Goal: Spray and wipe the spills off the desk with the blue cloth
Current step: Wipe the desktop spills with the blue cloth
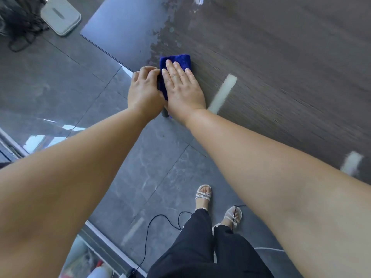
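Blue cloth (177,59) under flat right hand (181,88), left hand (143,91) curled beside, grip unclear; pale strip (223,93) near.

We see a floor (144,169) of glossy dark grey tiles, a thin black cable (160,216) lying on it, a pale pad (60,15) beyond.

The cloth (176,60) is deep blue. The desk (281,57) shows dark brown wood grain. Grey floor tiles (60,87) look marbled. Trousers (196,247) are black, sandals (203,194) white.
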